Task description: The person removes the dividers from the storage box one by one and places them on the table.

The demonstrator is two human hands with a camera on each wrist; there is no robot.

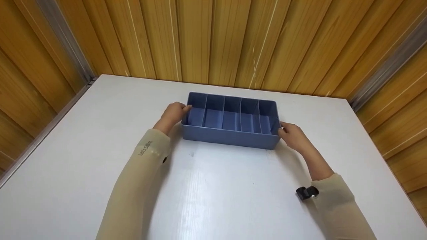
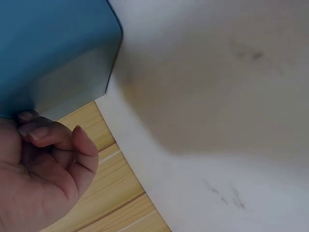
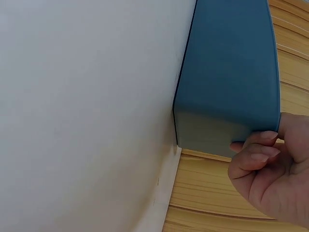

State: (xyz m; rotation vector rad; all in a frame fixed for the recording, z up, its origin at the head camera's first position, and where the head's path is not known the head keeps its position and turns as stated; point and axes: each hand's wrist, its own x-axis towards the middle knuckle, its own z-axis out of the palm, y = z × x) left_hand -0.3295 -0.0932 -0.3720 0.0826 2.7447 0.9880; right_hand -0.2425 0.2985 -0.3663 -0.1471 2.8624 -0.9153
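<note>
blue five-compartment tray (image 1: 230,137), far half of the white table (image 1: 213,193) | left hand (image 1: 173,115) pinching its left end, right hand (image 1: 295,136) its right | imo move both ends evenly or it'll probably skew

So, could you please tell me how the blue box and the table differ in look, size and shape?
The blue box is blue, while the table has a white top with a few small dark marks.
The box is hollow, split by four dividers into five compartments; the tabletop is one flat surface.
The box is far smaller than the table.
Both have straight edges.
</note>
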